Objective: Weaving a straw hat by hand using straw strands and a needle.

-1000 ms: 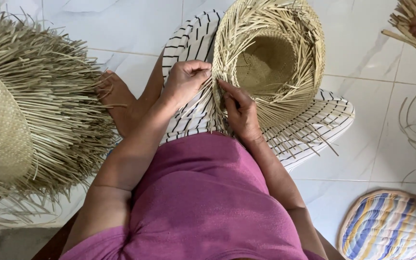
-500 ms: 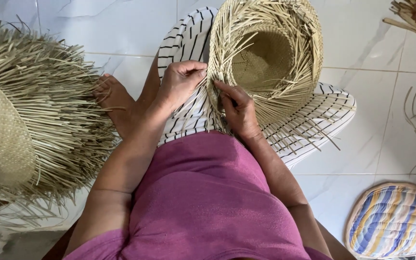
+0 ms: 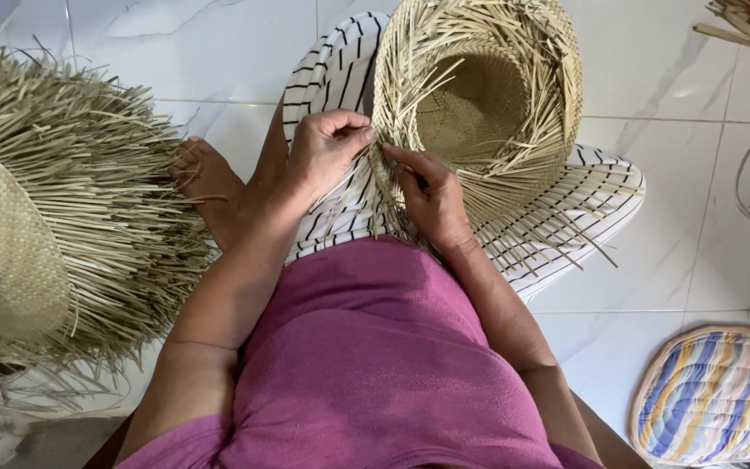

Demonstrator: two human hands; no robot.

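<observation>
A: Two hands work at one edge. Nearest the camera is a magenta knit top [image 3: 375, 365], soft and slightly glittery; past it a white cloth with thin black stripes [image 3: 566, 208] covers the lap.

B: Position of the workpiece?

A: An unfinished straw hat [image 3: 479, 104] rests on the striped cloth, its bowl-shaped crown opening toward the viewer. Material: flat, pale, dry straw strips, tightly plaited in the crown, loose and bristling around the brim.

B: Finger state?

A: The left hand [image 3: 319, 161] is curled closed, thumb and fingertips [image 3: 359, 135] pinching loose strips at the near brim edge. The right hand [image 3: 431, 200] sits just beside it, fingers bent and pressed onto the same bundle of strips; the hands nearly touch.

B: Surroundings?

A: A second straw hat [image 3: 54, 234] with a shaggy fringe lies left on the glossy white marble-look tiled floor [image 3: 696, 226]. A striped round cushion [image 3: 718, 395] lies lower right.
</observation>
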